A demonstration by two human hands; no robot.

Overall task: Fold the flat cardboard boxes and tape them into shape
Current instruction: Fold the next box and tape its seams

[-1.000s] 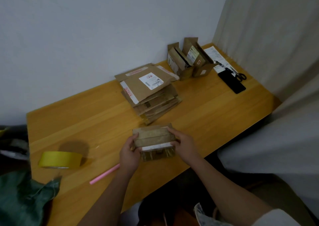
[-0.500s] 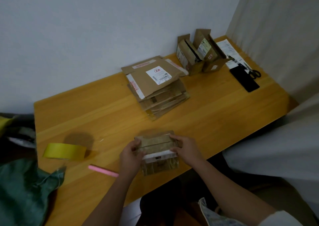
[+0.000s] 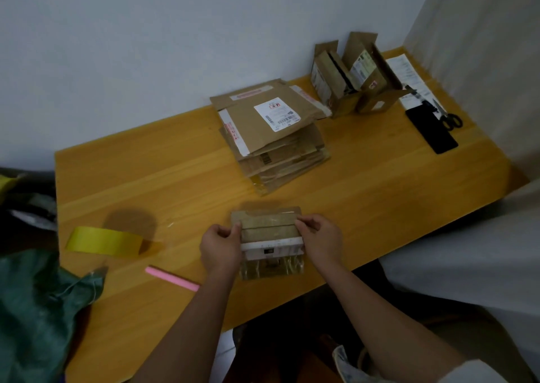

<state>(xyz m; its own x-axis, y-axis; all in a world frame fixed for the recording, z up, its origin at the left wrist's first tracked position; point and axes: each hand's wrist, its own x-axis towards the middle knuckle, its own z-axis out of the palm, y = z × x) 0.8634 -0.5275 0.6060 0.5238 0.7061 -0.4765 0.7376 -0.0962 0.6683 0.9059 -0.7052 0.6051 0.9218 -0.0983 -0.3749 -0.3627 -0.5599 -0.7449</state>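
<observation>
Wooden desk (image 3: 380, 183) against a pale wall, seen from above our own arms.
Our left hand (image 3: 220, 248) and right hand (image 3: 321, 241) pinch the ends of a small cardboard box (image 3: 270, 233) near the front edge; flat boxes (image 3: 271, 137) are stacked behind.

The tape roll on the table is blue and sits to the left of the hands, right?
Not quite. The head view shows the tape roll is yellow, not blue. It does sit on the table, left of the hands holding the cardboard box.
</observation>
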